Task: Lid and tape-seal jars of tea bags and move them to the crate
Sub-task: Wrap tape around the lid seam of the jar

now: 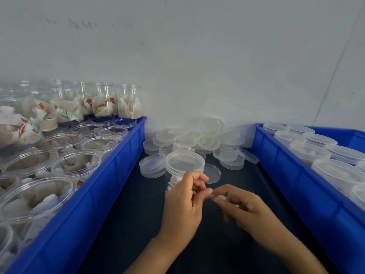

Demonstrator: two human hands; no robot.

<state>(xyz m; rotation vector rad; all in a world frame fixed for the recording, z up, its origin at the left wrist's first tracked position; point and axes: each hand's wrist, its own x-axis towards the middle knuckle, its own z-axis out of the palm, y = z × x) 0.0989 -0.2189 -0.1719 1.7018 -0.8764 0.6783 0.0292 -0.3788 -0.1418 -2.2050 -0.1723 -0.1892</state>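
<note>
Head view shows a lidded jar (184,167) of tea bags standing on the dark tabletop (126,214) between two blue crates. The left hand (182,202) and right hand (243,206), just near of the jar, pinch a clear strip of tape (210,195) between their fingertips. Judging by this, the sealing step is under way: the next move calls for pressing the tape across the lid's edge, then lifting the jar into the right crate (296,184), where lidded jars already sit.
</note>
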